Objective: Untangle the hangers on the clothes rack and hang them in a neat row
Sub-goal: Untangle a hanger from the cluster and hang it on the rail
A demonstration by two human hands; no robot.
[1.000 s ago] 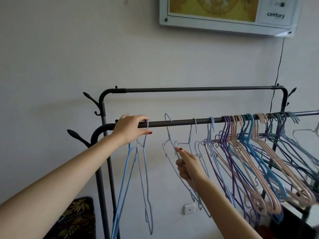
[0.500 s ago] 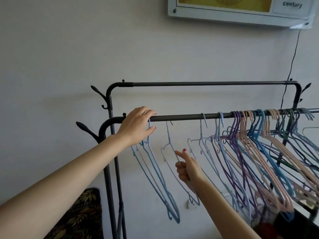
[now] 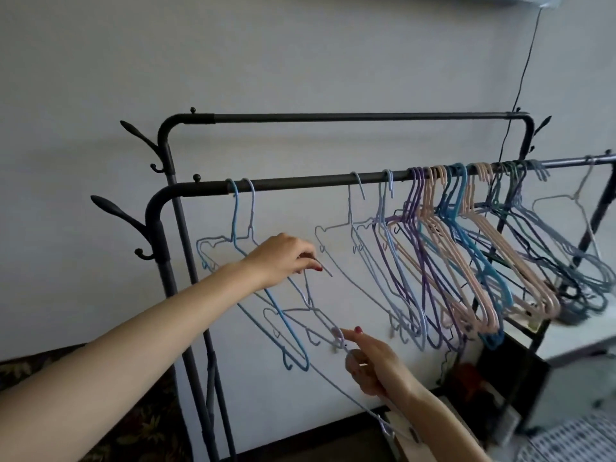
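Observation:
A dark metal clothes rack has a front rail (image 3: 300, 185) and a higher back rail (image 3: 350, 117). Two light blue hangers (image 3: 235, 221) hang near the front rail's left end. My left hand (image 3: 280, 258) pinches the hook of a pale wire hanger (image 3: 310, 301) that is off the rail, below it. My right hand (image 3: 373, 368) grips that hanger's lower end, index finger extended. A white hanger (image 3: 350, 225) and a lavender one (image 3: 383, 208) hang mid-rail. A crowded, overlapping bunch of purple, pink, blue and dark hangers (image 3: 466, 235) fills the right part.
Leaf-shaped coat hooks (image 3: 110, 208) stick out from the rack's left post. A lone white hanger (image 3: 576, 198) hangs at the far right. A black shelf unit (image 3: 520, 358) stands at the lower right, a patterned rug (image 3: 140, 425) at the lower left. A cable (image 3: 523, 71) runs down the wall.
My left hand has left the rail and dropped to the pale hanger's hook. That hanger has come off the rail and sits lower. My right hand has moved down along it.

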